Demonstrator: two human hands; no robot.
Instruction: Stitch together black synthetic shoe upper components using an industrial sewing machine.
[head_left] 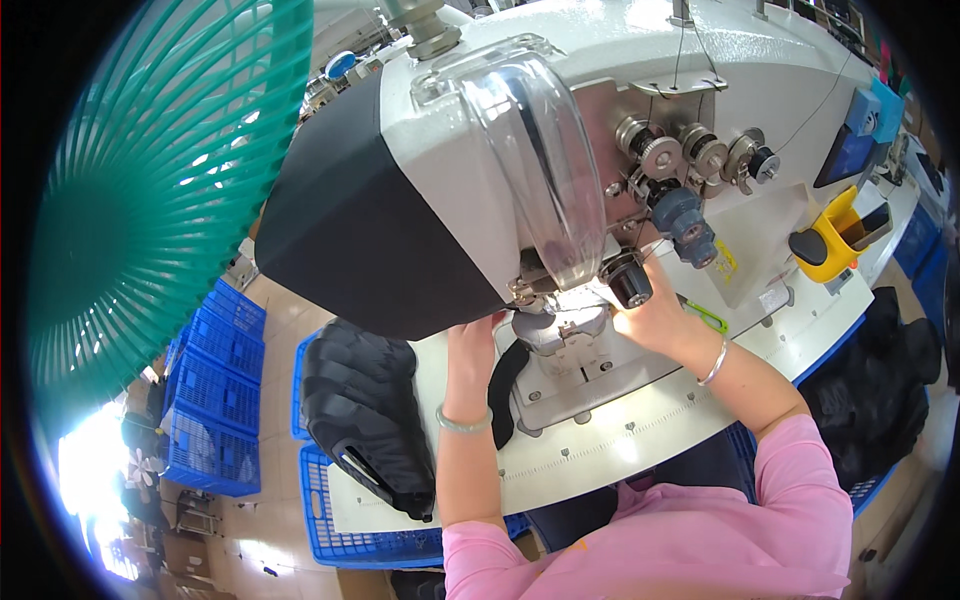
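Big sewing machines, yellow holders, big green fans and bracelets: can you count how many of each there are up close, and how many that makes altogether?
Sewing machine: 1
Yellow holder: 1
Big green fan: 1
Bracelets: 2
Total: 5

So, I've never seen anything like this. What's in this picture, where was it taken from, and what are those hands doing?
No robot here: a person works with two bare hands. A wide camera on the person's head looks down, so straight edges bend. The big white and black machine appears to be a sewing machine. The left hand is mostly hidden behind it; the right hand is by its brightly lit lower end, partly behind a black knob. What they hold can't be made out. On the pale table, a black padded item lies at left.
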